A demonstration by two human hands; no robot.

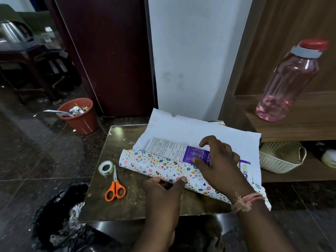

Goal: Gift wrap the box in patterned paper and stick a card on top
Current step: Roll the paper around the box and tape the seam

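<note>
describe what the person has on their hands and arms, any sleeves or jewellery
Both forearms are bare, with no sleeves in view. The right hand has a frayed pinkish-orange thread band tied around its wrist, with loose tan fibres sticking out at the knot. The left hand wears nothing visible: no ring, watch or band shows on it or its wrist. No gloves on either hand.
</note>
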